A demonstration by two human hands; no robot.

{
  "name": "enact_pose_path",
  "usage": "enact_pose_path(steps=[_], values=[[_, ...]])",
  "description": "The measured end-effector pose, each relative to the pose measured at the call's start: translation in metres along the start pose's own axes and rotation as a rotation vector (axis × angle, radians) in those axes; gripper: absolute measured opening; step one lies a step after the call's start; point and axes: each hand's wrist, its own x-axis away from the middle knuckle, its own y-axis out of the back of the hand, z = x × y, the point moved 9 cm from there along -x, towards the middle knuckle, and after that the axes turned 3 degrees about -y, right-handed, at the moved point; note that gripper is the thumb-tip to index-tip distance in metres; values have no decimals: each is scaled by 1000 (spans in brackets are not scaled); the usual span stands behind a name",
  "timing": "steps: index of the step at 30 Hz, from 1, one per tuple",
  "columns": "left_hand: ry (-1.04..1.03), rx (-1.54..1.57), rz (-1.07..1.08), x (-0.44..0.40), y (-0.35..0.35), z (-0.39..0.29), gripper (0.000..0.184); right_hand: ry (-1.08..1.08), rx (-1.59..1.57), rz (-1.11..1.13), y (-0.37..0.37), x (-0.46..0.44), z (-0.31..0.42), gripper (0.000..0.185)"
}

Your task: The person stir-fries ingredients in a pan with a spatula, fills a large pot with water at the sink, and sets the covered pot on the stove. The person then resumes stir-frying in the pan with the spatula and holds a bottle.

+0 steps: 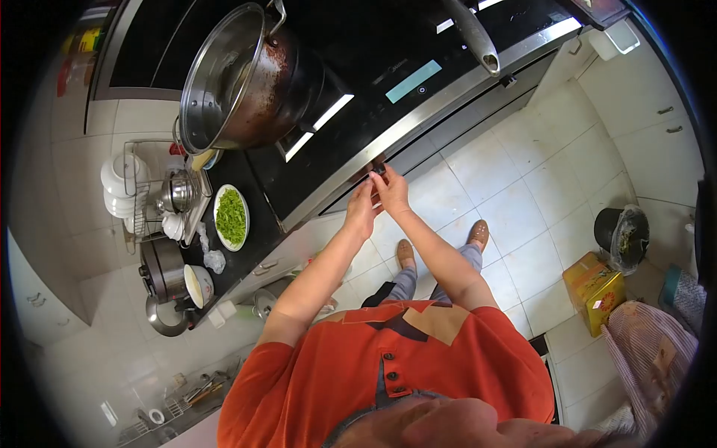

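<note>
My right hand (393,193) is at the steel front edge of the black stove (351,112), its fingers closed on a small dark control knob (379,169). Close beside it, my left hand (361,212) has its fingers stretched toward the same spot, touching or nearly touching the right hand. Nothing shows in the left hand, though its fingertips are partly hidden. A large two-handled steel pot (258,97), scorched on its side, stands on the stove to the left of my hands. A pan handle (475,37) reaches over the stove's front edge on the right.
On the left counter are an oval plate of chopped greens (231,217), a dish rack (142,187) with bowls, a rice cooker (162,269) and a white bowl (199,286). A yellow box (595,295) and a lined bin (621,237) stand on the floor at right.
</note>
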Motion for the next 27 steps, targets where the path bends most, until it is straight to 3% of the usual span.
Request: enact_pose_path(steps=[7,9,12,14,16,22,27], values=[[8,54,48,-11,4,0,36,90,67,-80,8,4,18,43],[23,21,19,-7,4,3,35,391,384,-212,10,17,40,45],[52,-65,-29,-9,10,8,32,527,628,-231,5,28,50,48],[75,-46,-39,-8,11,13,30,494,637,-215,9,29,50,51],[67,-42,-24,-10,8,19,29,611,669,-333,21,41,61,54],[77,-21,-104,-12,2,34,34,507,655,-388,48,63,49,63],[47,4,-53,-7,-17,42,39,510,559,-389,56,74,43,43]])
